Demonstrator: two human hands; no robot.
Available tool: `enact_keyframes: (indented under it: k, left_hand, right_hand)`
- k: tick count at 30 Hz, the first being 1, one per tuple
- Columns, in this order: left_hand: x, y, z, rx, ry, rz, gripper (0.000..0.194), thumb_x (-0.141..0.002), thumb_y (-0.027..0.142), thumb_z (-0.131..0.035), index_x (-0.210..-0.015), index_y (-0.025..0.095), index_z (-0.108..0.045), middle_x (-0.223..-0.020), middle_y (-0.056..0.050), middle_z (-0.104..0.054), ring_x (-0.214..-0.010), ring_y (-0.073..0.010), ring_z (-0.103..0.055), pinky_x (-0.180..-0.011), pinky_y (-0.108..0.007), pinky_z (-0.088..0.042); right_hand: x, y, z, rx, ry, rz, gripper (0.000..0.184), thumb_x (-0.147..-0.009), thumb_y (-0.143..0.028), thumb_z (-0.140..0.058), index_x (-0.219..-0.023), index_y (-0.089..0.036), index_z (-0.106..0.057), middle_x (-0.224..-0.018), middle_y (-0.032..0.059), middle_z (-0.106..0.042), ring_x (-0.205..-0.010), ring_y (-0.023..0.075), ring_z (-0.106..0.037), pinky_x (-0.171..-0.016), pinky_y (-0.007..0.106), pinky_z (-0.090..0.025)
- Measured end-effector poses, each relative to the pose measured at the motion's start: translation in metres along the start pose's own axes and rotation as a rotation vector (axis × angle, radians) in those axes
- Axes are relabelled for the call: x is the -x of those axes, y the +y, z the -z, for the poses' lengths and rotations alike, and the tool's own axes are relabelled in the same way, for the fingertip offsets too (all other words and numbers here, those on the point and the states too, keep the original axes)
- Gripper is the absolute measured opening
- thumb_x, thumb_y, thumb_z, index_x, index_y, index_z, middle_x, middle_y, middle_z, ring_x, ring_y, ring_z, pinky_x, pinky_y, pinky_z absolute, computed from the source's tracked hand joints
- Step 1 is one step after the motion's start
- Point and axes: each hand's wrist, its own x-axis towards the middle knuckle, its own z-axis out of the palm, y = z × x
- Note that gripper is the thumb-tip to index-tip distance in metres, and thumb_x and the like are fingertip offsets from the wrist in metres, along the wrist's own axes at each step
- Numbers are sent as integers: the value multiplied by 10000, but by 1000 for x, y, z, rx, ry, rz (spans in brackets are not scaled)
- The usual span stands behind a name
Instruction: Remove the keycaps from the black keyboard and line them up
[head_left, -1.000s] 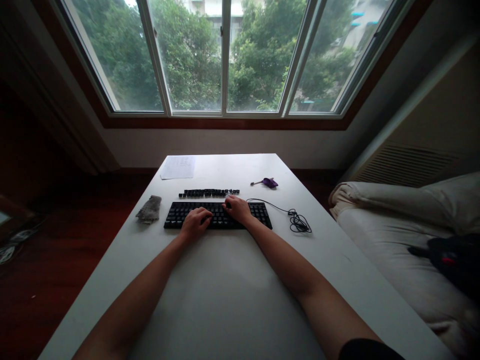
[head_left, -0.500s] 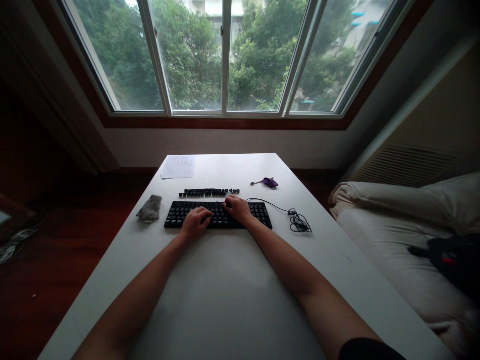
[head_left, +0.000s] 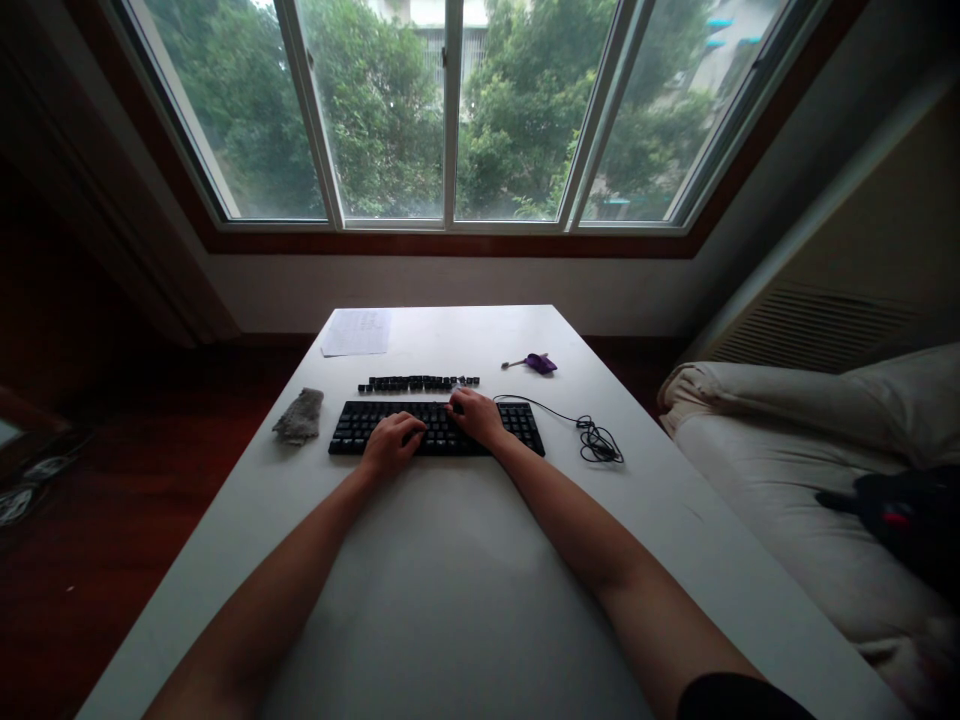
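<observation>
A black keyboard (head_left: 360, 428) lies across the white table. My left hand (head_left: 390, 441) rests over its middle keys, fingers bent forward and thumb apart, holding nothing that I can see. Near the keyboard's back edge, my right hand (head_left: 474, 415) has its fingers bent together over the upper keys. What is between those fingertips, if anything, is too small to make out. Just behind the keyboard runs a row of loose black keycaps (head_left: 409, 384). Something small and pale shows by the keycaps close to my right fingers.
Left of the keyboard lies a crumpled grey cloth (head_left: 299, 417). A coiled black cable (head_left: 598, 441) sits to the right. Farther back are a purple object (head_left: 541, 364) beside a thin brush-like stick (head_left: 514, 365), and a sheet of paper (head_left: 357, 332). A pale sofa (head_left: 780, 470) stands right of the table.
Both hands keep nearly the same place on the keyboard. The whole view shifts very slightly; no object is visibly moved.
</observation>
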Motion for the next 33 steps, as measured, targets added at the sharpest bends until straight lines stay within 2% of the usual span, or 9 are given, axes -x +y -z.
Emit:
enact_keyframes:
  k: [17,33]
  left_hand:
    - [0,3,2,7,-3,-4,167,-940,260,-563,-1033,250,-701,-1040,-45,-675,-1004,-217,-618,-899,-370,-469]
    - [-1,4,3,9,-6,-11,153,-925,244,-581,-1019,247,-702,-1031,-44,-673,-981,-214,-619,-885,-369,-478]
  right_hand:
    - [1,-3,4,16,-38,-23,278,-986,-449,-494,-1023,-245,-679,-1063,50,-669,-868,186,-611,-714,268,-381]
    - [1,-1,1,28,-15,1,254,-979,-444,-505,-1002,-250,-668,-1053,36,-673,-845,181,-613,-693,272,-369]
